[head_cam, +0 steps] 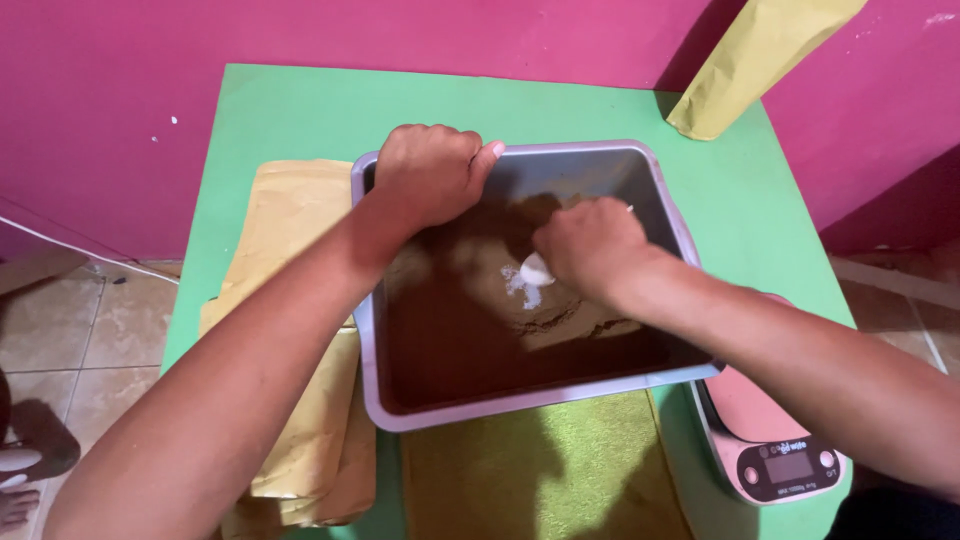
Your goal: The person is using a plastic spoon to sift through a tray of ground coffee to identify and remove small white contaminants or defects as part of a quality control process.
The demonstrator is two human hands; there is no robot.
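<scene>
Brown powder (470, 350) fills the bottom of the square metal tray (520, 405), which sits near the middle of the green tabletop (300, 110). Your left hand (432, 172) is curled shut over the tray's far-left rim, thumb along the edge; this grip appears to brace the tray against sliding. Your right hand (590, 245) is down inside the tray, fingers closed around a small white scoop (535, 270) whose bowl rests in the powder, with a little white patch just beside it. The powder lies heaped and furrowed around the scoop and flatter toward the near wall.

Edges and room: the tray's near rim overlaps a yellow-green cloth (540, 470) at the front of the tabletop. A stack of tan paper bags (295, 260) lies just beside the tray's left wall, partly under your left forearm, so there is little free room on that side. A pink kitchen scale (770, 450) sits at the near right corner, tucked against the tray and under your right forearm, close to the tabletop's edge. Another tan bag (750, 60) leans against the pink wall (200, 50) at the far right, well apart from the tray. Bare green surface shows behind the tray and to its far right. Tiled floor (80, 340) lies off the left edge.
</scene>
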